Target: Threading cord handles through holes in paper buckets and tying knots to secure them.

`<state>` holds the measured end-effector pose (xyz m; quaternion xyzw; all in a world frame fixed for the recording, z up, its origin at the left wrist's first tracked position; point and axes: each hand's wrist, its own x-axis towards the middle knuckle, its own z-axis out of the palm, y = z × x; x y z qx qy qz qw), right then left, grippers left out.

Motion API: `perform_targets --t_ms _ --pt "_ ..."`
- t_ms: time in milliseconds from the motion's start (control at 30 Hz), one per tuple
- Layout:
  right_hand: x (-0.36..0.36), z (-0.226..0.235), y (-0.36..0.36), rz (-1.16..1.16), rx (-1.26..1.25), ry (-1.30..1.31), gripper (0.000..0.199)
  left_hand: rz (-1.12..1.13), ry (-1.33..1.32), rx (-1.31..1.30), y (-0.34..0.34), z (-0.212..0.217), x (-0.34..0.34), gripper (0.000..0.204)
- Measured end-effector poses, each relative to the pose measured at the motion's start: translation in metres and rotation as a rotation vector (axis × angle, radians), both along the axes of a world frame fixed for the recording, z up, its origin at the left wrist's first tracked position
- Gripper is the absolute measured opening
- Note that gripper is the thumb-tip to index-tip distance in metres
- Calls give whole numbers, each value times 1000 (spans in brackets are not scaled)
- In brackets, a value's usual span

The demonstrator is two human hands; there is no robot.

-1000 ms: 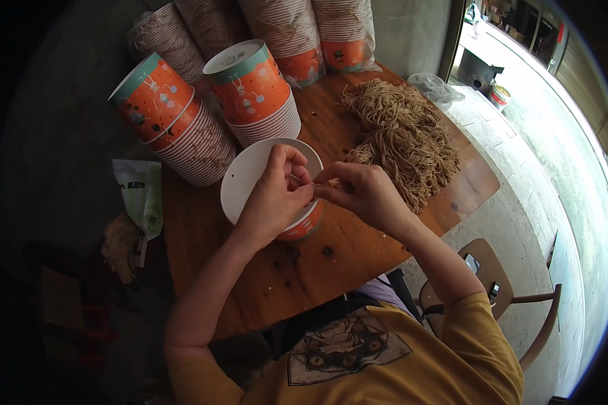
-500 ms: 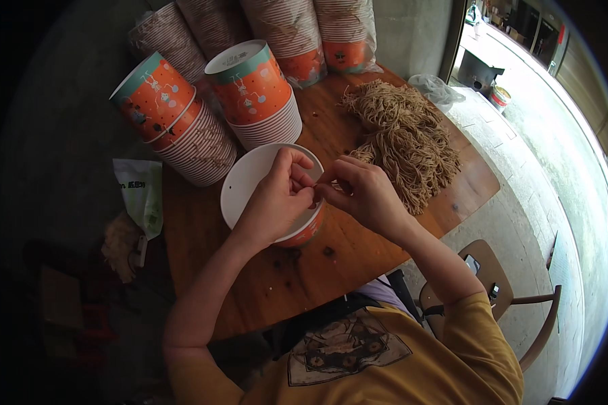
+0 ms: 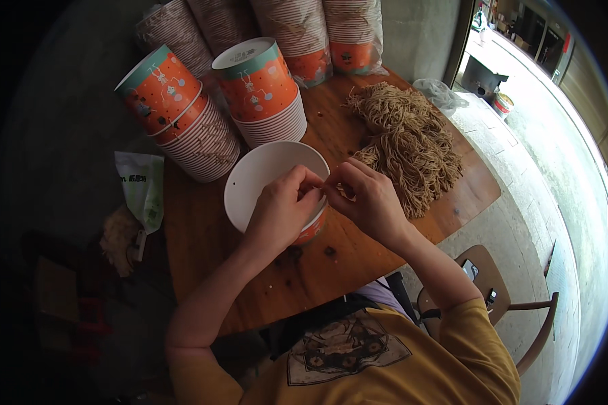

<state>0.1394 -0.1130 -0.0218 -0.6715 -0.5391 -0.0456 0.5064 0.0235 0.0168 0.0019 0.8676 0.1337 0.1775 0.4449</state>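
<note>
My left hand (image 3: 280,209) steadies white bowl (image 3: 267,182); right hand (image 3: 368,202) pinches noodle strands at rim. Next, I judge: more from noodle pile (image 3: 405,145).

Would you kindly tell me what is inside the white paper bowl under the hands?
The white paper bowl shows a bare white interior; the left hand covers its near part, so anything there is hidden.

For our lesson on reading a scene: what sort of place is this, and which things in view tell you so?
Probably a small food-preparation or packing spot, perhaps a noodle stall's work area. Signs: a heap of dry noodles on the wooden table, tall stacks of orange paper cups, and both hands working over one open cup.
</note>
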Motion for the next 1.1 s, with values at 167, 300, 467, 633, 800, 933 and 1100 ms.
perform_targets --t_ms 167,300,467,633,800,933,1100 --pt "-1 0 -1 -17 -9 -10 9 42 69 -60 2 -1 3 10" --pt "-3 -3 -2 -23 13 -43 9 28 -18 -139 5 -9 6 8" --pt "-4 -6 -2 -38 50 -56 10 17 -19 -237 4 -7 8 7" --pt "-1 -6 -3 -48 24 -79 10 54 6 173 3 7 4 10" --pt "-1 -6 -2 -47 19 -96 10 33 8 -157 3 3 3 12" --pt "-1 -7 -2 -51 19 -104 10 21 125 -110 -3 5 0 14" --pt "-1 -6 -2 -46 26 -112 11 30 49 -82 0 -2 6 11"
